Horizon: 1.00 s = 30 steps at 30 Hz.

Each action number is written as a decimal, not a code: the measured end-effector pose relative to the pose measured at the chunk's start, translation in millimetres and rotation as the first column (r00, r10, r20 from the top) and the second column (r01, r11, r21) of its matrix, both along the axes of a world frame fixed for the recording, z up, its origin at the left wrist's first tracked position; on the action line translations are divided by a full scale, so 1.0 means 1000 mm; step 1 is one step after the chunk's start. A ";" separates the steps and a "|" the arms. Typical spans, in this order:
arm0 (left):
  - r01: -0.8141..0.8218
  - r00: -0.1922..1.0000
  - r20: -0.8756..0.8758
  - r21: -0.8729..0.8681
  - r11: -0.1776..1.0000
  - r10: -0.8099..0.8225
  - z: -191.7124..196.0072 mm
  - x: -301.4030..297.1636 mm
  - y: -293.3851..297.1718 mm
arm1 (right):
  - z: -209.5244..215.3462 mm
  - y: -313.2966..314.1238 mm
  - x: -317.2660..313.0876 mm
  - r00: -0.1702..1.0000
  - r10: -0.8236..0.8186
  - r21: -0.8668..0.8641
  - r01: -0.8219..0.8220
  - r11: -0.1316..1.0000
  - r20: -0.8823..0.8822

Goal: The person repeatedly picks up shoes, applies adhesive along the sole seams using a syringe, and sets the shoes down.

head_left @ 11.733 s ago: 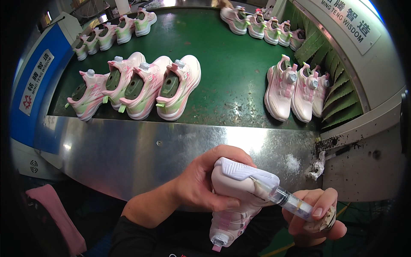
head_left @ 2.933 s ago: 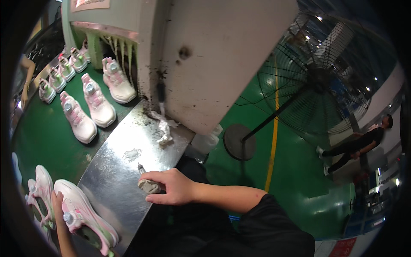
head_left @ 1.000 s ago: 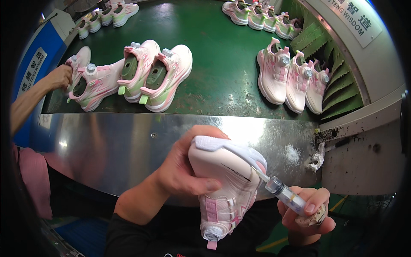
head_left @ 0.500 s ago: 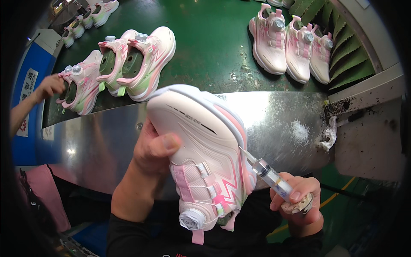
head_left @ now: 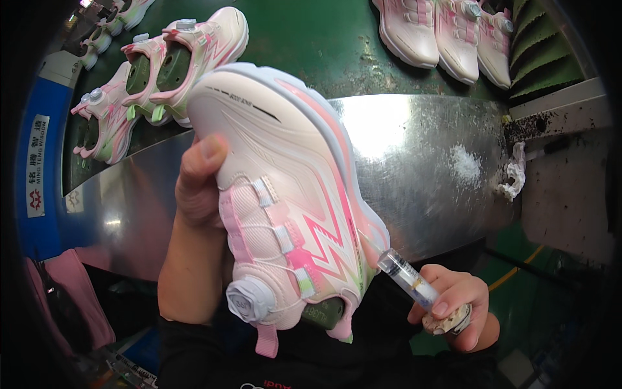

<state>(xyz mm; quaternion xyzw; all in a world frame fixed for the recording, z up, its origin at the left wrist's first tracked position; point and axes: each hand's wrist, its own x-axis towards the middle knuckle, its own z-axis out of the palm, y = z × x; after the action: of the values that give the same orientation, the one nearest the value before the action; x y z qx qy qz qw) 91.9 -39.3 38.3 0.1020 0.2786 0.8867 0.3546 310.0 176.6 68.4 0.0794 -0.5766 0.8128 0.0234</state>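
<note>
My left hand [head_left: 202,178] grips a white and pink sneaker [head_left: 285,175] by its forefoot, thumb on the upper, fingers hidden behind. The shoe is held up with its toe away from me and its side turned toward my right. A white dial sits on its tongue near the pull tab. In my right hand [head_left: 457,305] is a clear syringe [head_left: 408,279], a pale crumpled wad at its plunger end. Its thin needle points at the seam between upper and sole, toward the heel; whether it touches cannot be made out.
More pink and white sneakers [head_left: 217,39] stand on the green belt [head_left: 311,35] at the far left, others [head_left: 457,39] at the far right beside green hanging flaps [head_left: 547,58]. A metal ledge [head_left: 414,175] runs between me and the belt, with white residue [head_left: 465,165] and crumpled tissue [head_left: 514,172].
The sneaker has moved up and left in view, and the needle now points nearer its heel. The other person's hand at the left has gone out of view.
</note>
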 end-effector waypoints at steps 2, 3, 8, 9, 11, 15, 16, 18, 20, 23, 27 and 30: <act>0.090 0.995 0.033 0.107 0.990 -0.094 -0.003 -0.004 0.000 | -0.002 0.000 0.008 1.000 0.006 -0.005 -0.006 1.000 -0.007; 0.082 0.996 0.024 0.112 0.990 -0.085 -0.005 -0.005 0.000 | -0.004 -0.002 0.012 1.000 -0.012 -0.028 0.012 1.000 0.006; 0.051 0.997 0.044 0.083 0.995 -0.055 -0.006 -0.007 0.000 | -0.010 -0.003 0.031 1.000 -0.024 -0.037 0.024 0.999 0.011; 0.042 0.995 0.086 0.063 0.997 -0.047 -0.006 -0.006 0.002 | -0.012 -0.004 0.034 0.999 -0.034 -0.046 0.034 0.998 0.001; 0.025 0.993 0.110 0.035 0.999 -0.029 -0.010 -0.007 0.002 | -0.017 -0.009 0.040 0.995 -0.095 -0.069 0.096 0.993 0.010; 0.017 0.987 0.158 -0.008 1.000 -0.016 -0.008 -0.003 0.006 | -0.029 -0.010 0.046 0.985 -0.172 -0.091 0.173 0.981 0.016; -0.018 0.985 0.171 -0.060 0.998 0.028 -0.010 -0.004 0.005 | -0.030 -0.010 0.047 0.984 -0.177 -0.099 0.178 0.979 0.016; -0.051 0.983 0.168 -0.101 0.994 0.067 -0.010 -0.003 0.005 | -0.032 -0.010 0.047 0.986 -0.167 -0.094 0.167 0.981 0.011; -0.079 0.981 0.163 -0.138 0.987 0.101 -0.014 -0.004 0.004 | -0.035 -0.010 0.047 0.986 -0.168 -0.095 0.168 0.981 0.003; 0.006 0.998 0.060 0.002 1.000 -0.006 -0.022 -0.010 0.001 | -0.038 -0.010 0.048 0.985 -0.170 -0.082 0.169 0.982 -0.004; -0.009 0.983 0.176 -0.231 0.973 0.050 -0.010 -0.005 -0.005 | -0.046 -0.001 0.048 0.992 -0.119 -0.027 0.118 0.993 -0.036; 0.021 0.981 0.190 -0.352 0.936 0.049 -0.003 -0.002 -0.017 | -0.052 0.002 0.041 0.991 -0.084 0.050 0.090 0.995 -0.108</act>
<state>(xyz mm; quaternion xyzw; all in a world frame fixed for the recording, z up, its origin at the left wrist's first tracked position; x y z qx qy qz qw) 89.6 -56.8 34.9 -0.0528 0.3973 0.8306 0.3865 351.4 179.0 16.8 0.0977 -0.5996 0.7895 0.0873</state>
